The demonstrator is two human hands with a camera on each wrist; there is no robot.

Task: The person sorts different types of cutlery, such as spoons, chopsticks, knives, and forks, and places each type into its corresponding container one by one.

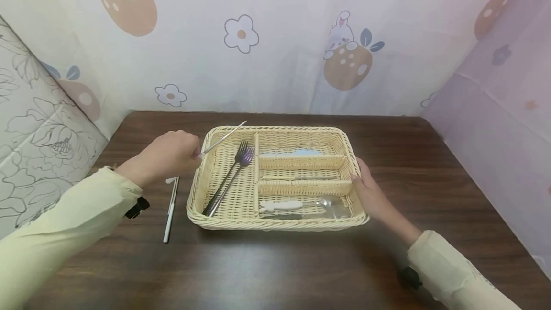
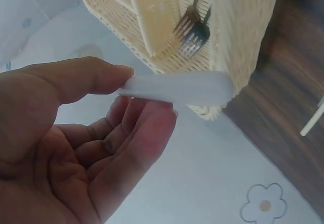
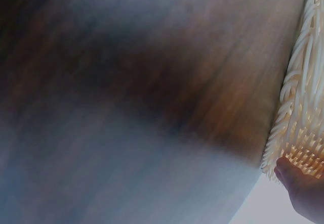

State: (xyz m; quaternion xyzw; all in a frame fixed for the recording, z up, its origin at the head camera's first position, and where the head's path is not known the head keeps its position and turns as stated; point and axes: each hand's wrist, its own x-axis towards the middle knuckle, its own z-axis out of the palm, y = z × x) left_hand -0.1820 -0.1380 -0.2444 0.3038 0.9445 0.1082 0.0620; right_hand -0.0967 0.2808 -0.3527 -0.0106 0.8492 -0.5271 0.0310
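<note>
My left hand point(image 1: 182, 145) pinches a white-handled utensil point(image 2: 177, 87) between thumb and fingers. Its slim silver part slants over the left rim of the wicker basket point(image 1: 275, 225); its exact kind cannot be told. At the basket's right end, my right hand point(image 1: 368, 188) grips the side, thumb at the rim. Two dark forks point(image 1: 228, 178) lie in the large left compartment. On the right are three smaller compartments: a pale blue item point(image 1: 306, 152) at the back, slender sticks point(image 1: 316, 178) in the middle, and a white-handled spoon point(image 1: 281, 205) beside a dark-handled utensil point(image 1: 281, 216) in front.
Left of the basket, a slim white-and-silver utensil point(image 1: 170, 214) lies on the dark wooden table point(image 1: 275, 271), a small white-tipped piece point(image 1: 170, 180) at its top. Patterned curtains point(image 1: 284, 71) stand behind and at both sides.
</note>
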